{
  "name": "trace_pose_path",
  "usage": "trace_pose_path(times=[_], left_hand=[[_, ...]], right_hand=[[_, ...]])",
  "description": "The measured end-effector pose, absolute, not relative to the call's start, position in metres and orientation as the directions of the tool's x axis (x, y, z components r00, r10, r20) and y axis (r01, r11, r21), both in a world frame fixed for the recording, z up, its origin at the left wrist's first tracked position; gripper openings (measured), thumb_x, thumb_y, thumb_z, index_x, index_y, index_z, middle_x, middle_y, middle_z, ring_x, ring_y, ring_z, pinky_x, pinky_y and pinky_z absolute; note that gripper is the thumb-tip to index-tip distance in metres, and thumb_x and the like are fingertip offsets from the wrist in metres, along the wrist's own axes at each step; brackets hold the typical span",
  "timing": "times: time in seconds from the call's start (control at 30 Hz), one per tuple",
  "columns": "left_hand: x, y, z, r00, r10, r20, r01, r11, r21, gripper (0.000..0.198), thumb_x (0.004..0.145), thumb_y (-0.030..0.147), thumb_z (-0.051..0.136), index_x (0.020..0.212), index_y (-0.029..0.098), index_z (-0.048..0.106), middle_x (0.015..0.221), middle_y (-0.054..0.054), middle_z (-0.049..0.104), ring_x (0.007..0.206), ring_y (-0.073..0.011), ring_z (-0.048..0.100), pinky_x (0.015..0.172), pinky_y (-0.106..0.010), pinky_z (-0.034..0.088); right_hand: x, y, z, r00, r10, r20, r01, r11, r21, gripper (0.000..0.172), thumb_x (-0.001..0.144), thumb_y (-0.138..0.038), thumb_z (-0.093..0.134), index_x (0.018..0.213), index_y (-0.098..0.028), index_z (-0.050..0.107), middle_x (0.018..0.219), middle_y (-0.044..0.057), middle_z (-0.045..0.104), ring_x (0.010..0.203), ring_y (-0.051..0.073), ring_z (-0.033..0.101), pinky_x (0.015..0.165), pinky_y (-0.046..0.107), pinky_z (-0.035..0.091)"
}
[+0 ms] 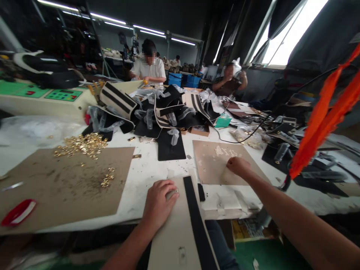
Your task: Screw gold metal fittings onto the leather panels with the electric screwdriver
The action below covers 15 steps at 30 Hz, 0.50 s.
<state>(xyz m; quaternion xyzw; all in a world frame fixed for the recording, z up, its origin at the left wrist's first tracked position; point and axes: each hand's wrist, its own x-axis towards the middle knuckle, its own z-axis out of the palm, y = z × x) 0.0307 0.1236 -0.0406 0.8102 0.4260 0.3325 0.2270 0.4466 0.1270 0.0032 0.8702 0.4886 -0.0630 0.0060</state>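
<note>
Nearest my camera, a beige panel (171, 234) is running out of the bottom edge, its near part overhanging the bench (146, 165) above a leg in blue jeans (221, 245). On it the left hand (160, 206) is resting, fingers bent, thumb and forefinger slightly apart beside a small dark spot; I cannot tell whether they are gripping anything. The right hand (239, 167) is curling over a beige sheet (205, 161), just beside small pale pieces (225, 151); its fingertips are hiding from me, so I cannot tell whether they are pinching one.

The panel's long axis is pointing almost straight away from me, its far end lying on the bench between the two hands' work areas. A black stripe (197, 225) is following its right side lengthwise, and a small fitting (182, 255) is showing near the bottom.

Left of the panel, a larger sheet (56, 195) is carrying gold-coloured pieces (84, 144) and a red ring-shaped object (19, 212). Beyond the far end, a heap of black and beige parts (168, 108) is blocking the bench's middle. Orange strips (323, 120) are hanging across my right side, covering part of the clutter. Farther back, a co-worker in white (152, 69) is sitting.
</note>
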Motion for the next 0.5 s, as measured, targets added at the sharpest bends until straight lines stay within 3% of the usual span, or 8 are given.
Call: trace_pose_path(times=[0.13, 0.3, 0.4, 0.5], left_hand=[[0.032, 0.116, -0.034, 0.397, 0.869, 0.295, 0.545, -0.481, 0.686, 0.012, 0.086, 0.020, 0.081, 0.096, 0.026, 0.077, 0.120, -0.002, 0.078, 0.118, -0.0283, 0.066, 0.103, -0.049, 0.049], [0.034, 0.114, -0.034, 0.373, 0.878, 0.299, 0.529, -0.467, 0.709, 0.016, 0.084, 0.018, 0.083, 0.095, 0.025, 0.077, 0.119, -0.002, 0.078, 0.119, -0.0271, 0.066, 0.104, -0.047, 0.048], [0.034, 0.113, -0.035, 0.376, 0.877, 0.299, 0.526, -0.468, 0.710, 0.015, 0.084, 0.019, 0.084, 0.095, 0.026, 0.077, 0.118, -0.002, 0.078, 0.119, -0.0273, 0.067, 0.104, -0.047, 0.049], [0.034, 0.113, -0.036, 0.380, 0.878, 0.290, 0.535, -0.464, 0.706, 0.018, 0.083, 0.021, 0.086, 0.098, 0.025, 0.077, 0.119, -0.003, 0.078, 0.120, -0.0284, 0.066, 0.104, -0.048, 0.049]], right_hand=[[0.426, 0.122, 0.013, 0.464, 0.882, -0.084, 0.878, -0.470, -0.094, 0.026, 0.093, -0.024, 0.056, 0.084, -0.012, 0.078, 0.100, 0.023, 0.077, 0.098, 0.038, 0.072, 0.079, 0.043, 0.050], [0.355, 0.103, 0.025, 0.210, 0.969, -0.132, 0.879, -0.246, -0.409, 0.039, 0.105, -0.044, 0.045, 0.112, -0.022, 0.076, 0.098, 0.006, 0.080, 0.088, 0.021, 0.074, 0.077, 0.027, 0.054], [0.295, 0.092, 0.027, -0.037, 0.990, -0.138, 0.735, -0.067, -0.675, 0.036, 0.100, -0.050, 0.055, 0.104, -0.023, 0.078, 0.092, 0.002, 0.078, 0.083, 0.018, 0.072, 0.074, 0.026, 0.053], [0.250, 0.091, 0.023, -0.194, 0.976, -0.102, 0.638, 0.047, -0.768, 0.027, 0.096, -0.042, 0.060, 0.094, -0.023, 0.079, 0.089, 0.001, 0.077, 0.083, 0.019, 0.070, 0.078, 0.028, 0.051]])
